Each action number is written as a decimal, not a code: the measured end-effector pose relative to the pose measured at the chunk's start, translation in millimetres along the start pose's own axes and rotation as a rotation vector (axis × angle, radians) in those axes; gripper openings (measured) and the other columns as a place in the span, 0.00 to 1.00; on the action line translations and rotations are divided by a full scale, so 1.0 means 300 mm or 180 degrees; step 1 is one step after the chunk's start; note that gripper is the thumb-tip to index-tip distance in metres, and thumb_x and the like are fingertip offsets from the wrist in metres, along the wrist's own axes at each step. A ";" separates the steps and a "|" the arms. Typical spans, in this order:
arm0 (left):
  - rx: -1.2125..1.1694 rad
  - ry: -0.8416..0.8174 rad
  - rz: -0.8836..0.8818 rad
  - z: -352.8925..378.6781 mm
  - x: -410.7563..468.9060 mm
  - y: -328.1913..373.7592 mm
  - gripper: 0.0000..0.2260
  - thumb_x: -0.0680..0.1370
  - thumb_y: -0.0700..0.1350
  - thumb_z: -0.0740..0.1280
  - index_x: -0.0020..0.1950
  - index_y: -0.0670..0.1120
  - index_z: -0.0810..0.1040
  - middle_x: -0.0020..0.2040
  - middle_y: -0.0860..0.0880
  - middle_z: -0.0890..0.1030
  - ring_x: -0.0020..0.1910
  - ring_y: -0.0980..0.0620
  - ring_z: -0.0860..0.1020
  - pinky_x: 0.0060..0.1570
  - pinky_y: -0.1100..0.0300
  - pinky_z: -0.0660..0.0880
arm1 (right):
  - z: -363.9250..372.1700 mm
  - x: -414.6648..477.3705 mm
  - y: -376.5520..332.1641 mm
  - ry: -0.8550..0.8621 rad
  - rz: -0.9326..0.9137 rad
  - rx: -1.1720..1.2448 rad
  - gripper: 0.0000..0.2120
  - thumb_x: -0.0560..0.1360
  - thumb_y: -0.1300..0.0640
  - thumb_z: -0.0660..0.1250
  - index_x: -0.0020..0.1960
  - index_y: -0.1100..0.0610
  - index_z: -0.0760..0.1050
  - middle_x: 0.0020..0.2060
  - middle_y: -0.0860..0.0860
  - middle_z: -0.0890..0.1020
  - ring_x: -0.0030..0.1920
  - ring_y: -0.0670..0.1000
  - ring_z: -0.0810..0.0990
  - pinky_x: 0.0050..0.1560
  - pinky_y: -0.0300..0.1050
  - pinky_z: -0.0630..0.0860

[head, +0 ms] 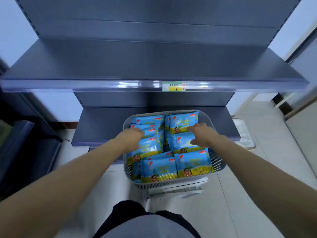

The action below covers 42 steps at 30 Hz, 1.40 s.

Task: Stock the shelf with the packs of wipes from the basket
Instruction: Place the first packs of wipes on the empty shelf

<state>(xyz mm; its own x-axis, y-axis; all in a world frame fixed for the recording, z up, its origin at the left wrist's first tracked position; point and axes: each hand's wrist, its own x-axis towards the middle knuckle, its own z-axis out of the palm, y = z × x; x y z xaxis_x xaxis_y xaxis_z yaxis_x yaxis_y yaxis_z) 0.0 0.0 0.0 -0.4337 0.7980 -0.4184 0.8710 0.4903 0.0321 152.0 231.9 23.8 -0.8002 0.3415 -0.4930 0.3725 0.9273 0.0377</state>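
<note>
A grey slatted basket [216, 162] stands in front of the shelving, full of blue and yellow packs of wipes [158, 169]. Both my hands are down in it. My left hand [133, 137] is curled over a pack in the left column [151, 146], and its fingertips are hidden. My right hand [201, 134] lies on the right column, with finger and thumb spread across the top of a pack [181, 141]. No pack is lifted. The grey shelf [120, 66] above is bare and carries a green and yellow price label [174, 86] on its front rail.
A lower grey shelf [103, 124] lies behind the basket. The basket rests on a white stand [175, 189] over pale floor tiles. A dark cabinet [22, 148] is at the left, a white tray [243, 133] on the floor at the right.
</note>
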 end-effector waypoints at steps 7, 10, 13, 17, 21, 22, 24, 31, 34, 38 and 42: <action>0.0388 -0.0241 -0.0374 0.052 0.017 0.024 0.13 0.76 0.44 0.63 0.60 0.44 0.71 0.59 0.44 0.75 0.57 0.44 0.75 0.54 0.52 0.73 | 0.052 0.030 0.075 -0.0022 0.0180 -0.0094 0.25 0.75 0.57 0.63 0.71 0.56 0.62 0.66 0.59 0.67 0.65 0.62 0.67 0.63 0.56 0.70; 0.0681 -0.0170 -0.0403 0.063 0.026 0.034 0.11 0.75 0.44 0.63 0.57 0.44 0.73 0.57 0.45 0.76 0.55 0.45 0.76 0.54 0.53 0.71 | 0.052 0.041 0.079 0.0106 0.0242 -0.0128 0.24 0.75 0.60 0.63 0.69 0.60 0.63 0.64 0.60 0.66 0.64 0.62 0.67 0.62 0.55 0.71; 0.0504 -0.0187 -0.0470 0.074 0.025 0.045 0.10 0.75 0.42 0.62 0.56 0.44 0.75 0.56 0.45 0.77 0.54 0.44 0.77 0.53 0.53 0.72 | 0.051 0.051 0.081 0.0002 0.0198 -0.0052 0.23 0.75 0.60 0.65 0.68 0.59 0.67 0.63 0.60 0.68 0.64 0.62 0.68 0.62 0.54 0.71; -0.0429 -0.0186 -0.0567 0.024 0.009 0.054 0.08 0.76 0.40 0.62 0.55 0.43 0.71 0.55 0.43 0.76 0.52 0.43 0.76 0.47 0.51 0.73 | 0.003 0.046 0.072 -0.0175 -0.0057 0.0355 0.21 0.74 0.58 0.68 0.66 0.58 0.70 0.61 0.56 0.74 0.57 0.57 0.74 0.50 0.46 0.73; -0.0959 0.0329 -0.0475 -0.126 -0.036 0.025 0.09 0.72 0.41 0.69 0.43 0.46 0.67 0.46 0.47 0.74 0.42 0.47 0.71 0.39 0.58 0.66 | -0.161 0.008 0.024 0.0134 -0.0365 0.0596 0.07 0.74 0.57 0.68 0.50 0.55 0.72 0.46 0.50 0.73 0.46 0.55 0.74 0.35 0.41 0.67; -0.1053 0.0509 -0.0456 -0.178 -0.055 0.011 0.09 0.72 0.42 0.70 0.43 0.45 0.69 0.44 0.48 0.73 0.41 0.48 0.71 0.38 0.59 0.65 | -0.215 -0.004 0.011 0.0305 -0.0416 0.0653 0.06 0.73 0.57 0.68 0.46 0.54 0.71 0.42 0.50 0.73 0.43 0.54 0.74 0.34 0.41 0.67; -0.1224 0.0821 -0.0470 -0.289 -0.095 -0.022 0.08 0.71 0.42 0.71 0.46 0.44 0.74 0.41 0.50 0.74 0.41 0.49 0.72 0.38 0.59 0.65 | -0.333 -0.031 -0.016 0.0745 -0.0501 0.0691 0.06 0.72 0.56 0.69 0.42 0.55 0.72 0.39 0.52 0.75 0.42 0.55 0.74 0.38 0.43 0.67; -0.1650 0.1836 -0.0594 -0.595 -0.227 -0.243 0.07 0.69 0.39 0.73 0.45 0.43 0.79 0.43 0.46 0.81 0.41 0.48 0.75 0.42 0.56 0.72 | -0.691 -0.044 -0.171 0.1970 -0.0526 0.1180 0.06 0.73 0.56 0.68 0.49 0.56 0.76 0.41 0.54 0.78 0.45 0.57 0.76 0.45 0.46 0.71; -0.1800 0.2162 -0.0704 -0.680 -0.253 -0.406 0.05 0.70 0.39 0.73 0.43 0.45 0.78 0.43 0.47 0.82 0.42 0.47 0.78 0.43 0.56 0.74 | -0.808 0.022 -0.278 0.2306 -0.0460 0.1464 0.06 0.73 0.57 0.68 0.50 0.56 0.77 0.40 0.55 0.79 0.43 0.57 0.76 0.44 0.46 0.71; -0.1738 0.2330 -0.0757 -0.746 -0.241 -0.662 0.06 0.70 0.39 0.72 0.41 0.47 0.78 0.41 0.49 0.81 0.39 0.49 0.77 0.42 0.58 0.73 | -0.947 0.173 -0.461 0.2534 -0.0395 0.1602 0.07 0.74 0.56 0.67 0.51 0.55 0.77 0.41 0.54 0.77 0.45 0.56 0.75 0.42 0.43 0.69; -0.1747 0.2281 -0.0850 -0.760 -0.195 -0.945 0.06 0.70 0.38 0.72 0.41 0.47 0.77 0.41 0.49 0.81 0.38 0.49 0.77 0.41 0.58 0.73 | -1.068 0.384 -0.670 0.2497 -0.0425 0.1732 0.07 0.74 0.58 0.66 0.51 0.56 0.77 0.41 0.54 0.78 0.45 0.56 0.75 0.42 0.43 0.69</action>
<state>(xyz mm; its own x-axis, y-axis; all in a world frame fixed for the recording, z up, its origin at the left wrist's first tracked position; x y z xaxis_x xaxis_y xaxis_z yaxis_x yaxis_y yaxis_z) -274.2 -105.6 222.4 -0.8011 0.5712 0.1787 0.5708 0.6392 0.5154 -165.7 134.0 237.9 -0.8647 0.4268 0.2648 0.2646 0.8352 -0.4821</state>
